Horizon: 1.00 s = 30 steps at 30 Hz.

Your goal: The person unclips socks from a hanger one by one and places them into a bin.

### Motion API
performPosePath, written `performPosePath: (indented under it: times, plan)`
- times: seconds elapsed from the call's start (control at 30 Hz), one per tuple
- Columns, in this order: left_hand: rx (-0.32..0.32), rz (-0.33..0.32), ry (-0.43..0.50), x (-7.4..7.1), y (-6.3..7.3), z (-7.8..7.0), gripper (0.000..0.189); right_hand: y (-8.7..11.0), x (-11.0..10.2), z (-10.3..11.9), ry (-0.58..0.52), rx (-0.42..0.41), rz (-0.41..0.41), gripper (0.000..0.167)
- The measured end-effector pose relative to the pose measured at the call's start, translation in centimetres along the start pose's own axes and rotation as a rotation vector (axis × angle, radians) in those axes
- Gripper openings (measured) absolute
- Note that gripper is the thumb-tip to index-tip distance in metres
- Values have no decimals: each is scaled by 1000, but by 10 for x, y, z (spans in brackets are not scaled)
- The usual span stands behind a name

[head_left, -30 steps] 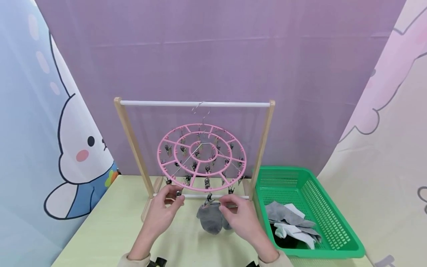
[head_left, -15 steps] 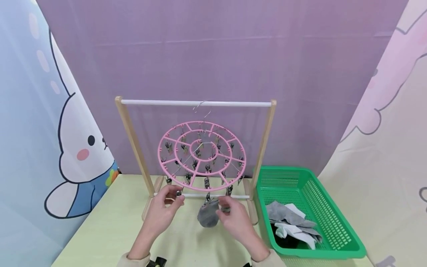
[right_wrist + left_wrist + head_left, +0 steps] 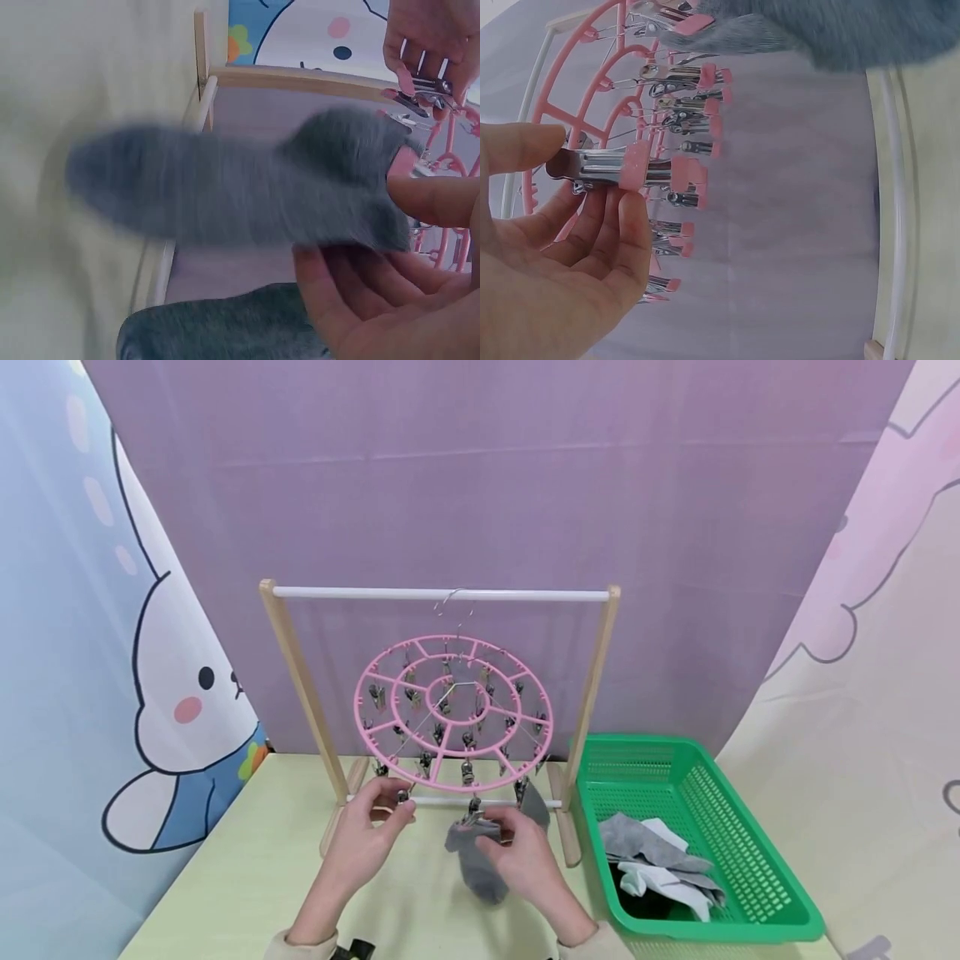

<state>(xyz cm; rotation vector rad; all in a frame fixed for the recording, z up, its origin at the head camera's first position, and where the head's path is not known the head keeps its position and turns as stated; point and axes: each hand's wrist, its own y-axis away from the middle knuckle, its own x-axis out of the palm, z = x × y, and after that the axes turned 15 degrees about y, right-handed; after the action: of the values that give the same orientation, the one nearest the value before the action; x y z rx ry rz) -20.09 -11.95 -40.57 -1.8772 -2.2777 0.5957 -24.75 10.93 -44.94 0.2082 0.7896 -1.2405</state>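
Note:
From a pink round clip hanger dangle several metal clips with pink tips. My left hand pinches one of these clips at its handle end between thumb and fingers; its pink tips hold nothing. A grey sock hangs by its cuff from a front clip. My right hand grips this sock near the cuff, thumb on one side and fingers on the other; its blurred foot swings free in the right wrist view. A second grey sock hangs just to the right, partly behind that hand.
The hanger hooks over the white bar of a wooden stand. Right of it, a green basket holds grey, white and black cloth items. A purple curtain stands behind the pale table.
My right hand has shifted left along the sock, whose foot now hangs lower. The second grey sock has come into view beside it. My left hand keeps its place on the clip.

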Motion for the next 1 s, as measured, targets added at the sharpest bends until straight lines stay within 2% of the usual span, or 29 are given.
performPosePath:
  times: [0.2, 0.3, 0.37, 0.43, 0.6, 0.7, 0.77, 0.83, 0.9, 1.0]
  plan:
    - [2, -3, -10, 1, 0, 0, 26, 1, 0, -2, 1, -6, 19, 12]
    - [19, -10, -19, 2, 1, -1, 29, 2, -1, -1, -19, -9, 29, 10]
    - [55, -26, -35, 3, 2, -1, 32, 2, -3, 0, -29, -14, 38, 11]
    - [113, -53, -56, 5, 4, -1, 32, 3, -4, 1, -38, -21, 47, 11]
    - [340, -144, -108, 15, 11, 1, 25, 4, -8, 4, -54, -37, 72, 10]
    - [467, -158, -125, 21, 14, 2, 25, 5, -10, 6, -54, -47, 80, 9]
    - [510, -144, -131, 25, 16, 2, 27, 5, -11, 7, -53, -51, 83, 9]
    - [526, -110, -131, 28, 17, 1, 29, 5, -12, 9, -49, -56, 85, 9]
    - [501, -64, -119, 32, 17, 0, 26, 6, -13, 11, -46, -57, 89, 9]
    - [380, 12, -86, 37, 15, -1, 21, 6, -16, 14, -41, -71, 94, 8]
